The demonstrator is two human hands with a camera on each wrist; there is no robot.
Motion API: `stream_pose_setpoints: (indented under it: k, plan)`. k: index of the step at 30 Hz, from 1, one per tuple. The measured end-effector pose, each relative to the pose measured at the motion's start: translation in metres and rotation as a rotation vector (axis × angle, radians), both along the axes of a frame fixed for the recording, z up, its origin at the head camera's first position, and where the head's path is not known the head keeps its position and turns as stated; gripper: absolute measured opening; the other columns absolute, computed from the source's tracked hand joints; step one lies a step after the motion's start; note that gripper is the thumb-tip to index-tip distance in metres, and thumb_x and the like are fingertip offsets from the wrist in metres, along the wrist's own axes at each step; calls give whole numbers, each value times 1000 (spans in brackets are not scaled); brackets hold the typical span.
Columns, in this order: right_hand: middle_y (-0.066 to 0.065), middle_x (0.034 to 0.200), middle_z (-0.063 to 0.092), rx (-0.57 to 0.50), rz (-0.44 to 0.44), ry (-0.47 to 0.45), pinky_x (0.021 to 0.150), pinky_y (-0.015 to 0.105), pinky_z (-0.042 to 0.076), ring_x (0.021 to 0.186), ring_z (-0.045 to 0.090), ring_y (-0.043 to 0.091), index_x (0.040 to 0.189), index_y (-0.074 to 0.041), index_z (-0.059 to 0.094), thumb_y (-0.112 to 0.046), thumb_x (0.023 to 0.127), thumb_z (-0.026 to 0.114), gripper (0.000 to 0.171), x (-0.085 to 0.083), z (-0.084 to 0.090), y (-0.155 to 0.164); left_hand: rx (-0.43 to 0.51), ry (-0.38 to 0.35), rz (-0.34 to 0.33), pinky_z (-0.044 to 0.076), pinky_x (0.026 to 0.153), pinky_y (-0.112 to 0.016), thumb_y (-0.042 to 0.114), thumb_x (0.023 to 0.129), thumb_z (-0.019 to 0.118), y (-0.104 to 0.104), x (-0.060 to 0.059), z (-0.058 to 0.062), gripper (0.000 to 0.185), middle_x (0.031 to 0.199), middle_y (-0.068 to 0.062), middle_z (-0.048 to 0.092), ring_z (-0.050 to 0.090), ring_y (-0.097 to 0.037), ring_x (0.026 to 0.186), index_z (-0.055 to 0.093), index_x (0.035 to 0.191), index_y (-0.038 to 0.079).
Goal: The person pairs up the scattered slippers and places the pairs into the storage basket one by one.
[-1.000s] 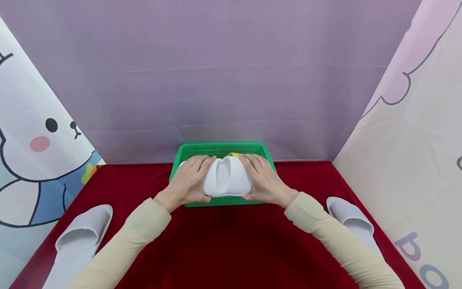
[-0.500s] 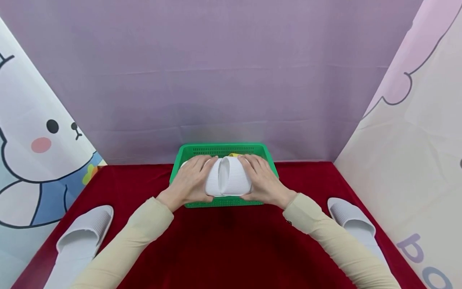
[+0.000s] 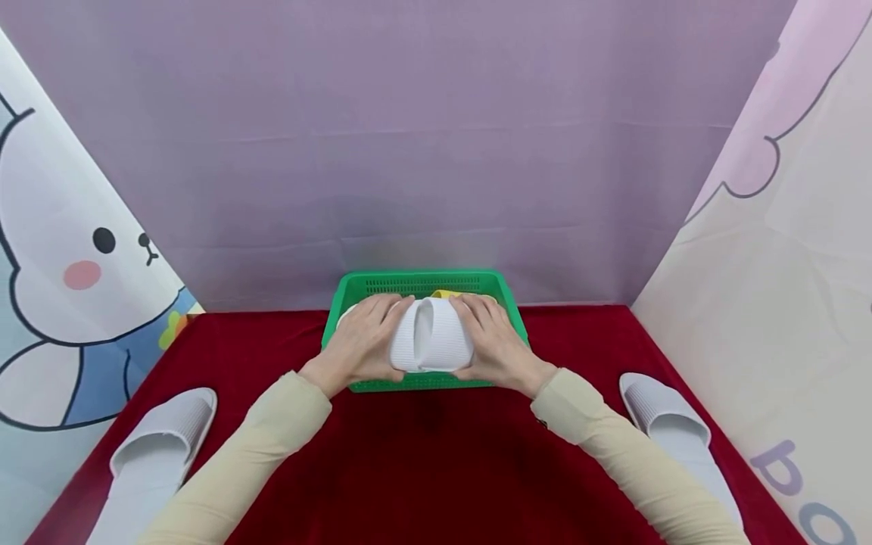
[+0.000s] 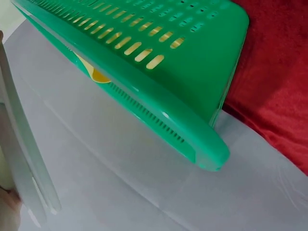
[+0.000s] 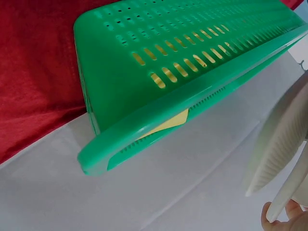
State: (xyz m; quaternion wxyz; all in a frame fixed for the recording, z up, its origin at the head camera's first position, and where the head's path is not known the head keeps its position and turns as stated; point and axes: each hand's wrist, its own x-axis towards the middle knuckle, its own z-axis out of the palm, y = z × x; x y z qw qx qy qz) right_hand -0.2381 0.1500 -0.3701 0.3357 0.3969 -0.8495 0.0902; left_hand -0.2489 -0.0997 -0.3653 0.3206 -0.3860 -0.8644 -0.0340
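Note:
Two white ribbed slippers, a left one (image 3: pixel 403 342) and a right one (image 3: pixel 446 334), are held side by side over the green basket (image 3: pixel 422 278). My left hand (image 3: pixel 364 341) grips the pair from the left, thumb at the near side. From the right, my right hand (image 3: pixel 497 344) holds it the same way. Both hands cover the slippers' outer ends. In the right wrist view, fingertips (image 5: pixel 288 220) curl at a slipper's edge (image 5: pixel 288 185). Something yellow (image 3: pixel 446 293) shows inside the basket behind the slippers, and through its slots in both wrist views.
The basket stands on red cloth (image 3: pixel 422 469) against a lilac backdrop (image 3: pixel 422 151). A foot in a white slipper (image 3: pixel 163 431) is at the left, another slippered foot (image 3: pixel 664 409) at the right. Printed panels flank both sides, one with a cartoon rabbit (image 3: pixel 75 250).
My hands have come slightly closer together on the slippers, so less of the pair shows between them. Otherwise the scene is nearly the same, with a small shift of the head view.

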Motion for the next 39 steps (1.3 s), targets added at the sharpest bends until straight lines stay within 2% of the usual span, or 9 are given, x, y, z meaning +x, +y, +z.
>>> stream_pose_setpoints:
  k: [14, 19, 24, 28, 30, 32, 35, 37, 39]
  plan:
    - [13, 129, 43, -42, 3, -147, 96, 46, 40, 121, 39, 29, 135, -3, 32, -40, 55, 83, 103, -2, -3, 7, -27, -39, -11, 34, 106, -41, 55, 54, 80, -6, 3, -6, 108, 135, -15, 43, 40, -28, 125, 35, 137, 2]
    - [13, 131, 41, -96, -8, -237, 95, 47, 40, 120, 38, 29, 138, -3, 30, -38, 56, 83, 104, -5, -2, 19, 41, -39, 15, 32, 107, -41, 38, 66, 79, -17, 23, -17, 90, 143, -17, 37, 33, -29, 133, 39, 136, -3]
    - [15, 131, 41, -100, -38, -248, 92, 51, 41, 119, 39, 32, 138, -2, 30, -38, 54, 84, 105, -11, 5, 31, 263, -249, 139, 47, 93, -41, 26, 75, 74, -43, 52, -31, 72, 141, -13, 42, 40, -28, 129, 42, 135, 1]
    - [17, 132, 41, -126, -44, -255, 91, 52, 40, 120, 38, 33, 138, -3, 30, -37, 54, 84, 106, -16, 11, 37, 473, -445, 194, 51, 60, -28, 22, 81, 68, -66, 58, -34, 63, 140, -11, 43, 62, -15, 72, 43, 137, 7]
    - [16, 133, 40, -138, -47, -279, 93, 52, 39, 121, 37, 33, 139, -5, 29, -37, 55, 84, 106, -15, 14, 40, 556, -509, 195, 41, 49, -24, 21, 84, 65, -74, 54, -35, 58, 139, -12, 45, 44, -9, 43, 44, 136, 7]
    - [16, 134, 39, -142, -58, -307, 94, 52, 39, 122, 36, 32, 140, -6, 28, -37, 56, 84, 106, -14, 14, 43, 614, -559, 199, 35, 46, -23, 22, 86, 62, -80, 48, -38, 55, 138, -12, 46, 24, -7, 33, 44, 136, 8]
    - [15, 136, 37, -135, -87, -359, 95, 52, 38, 123, 35, 31, 141, -7, 26, -39, 58, 83, 106, -11, 12, 47, 653, -616, 200, 39, 55, -26, 25, 88, 60, -87, 40, -49, 54, 138, -12, 45, 42, -12, 45, 43, 137, 9]
    - [14, 136, 37, -129, -105, -381, 95, 52, 38, 123, 34, 31, 142, -7, 26, -40, 58, 82, 106, -9, 10, 50, 677, -672, 198, 48, 70, -33, 29, 89, 58, -92, 35, -56, 55, 140, -12, 43, 59, -21, 73, 41, 139, 11]
    - [14, 136, 37, -126, -115, -383, 95, 51, 38, 123, 34, 31, 142, -7, 26, -40, 58, 82, 106, -9, 9, 52, 715, -749, 194, 46, 88, -45, 34, 89, 57, -96, 28, -63, 58, 143, -11, 39, 53, -32, 110, 37, 141, 14]
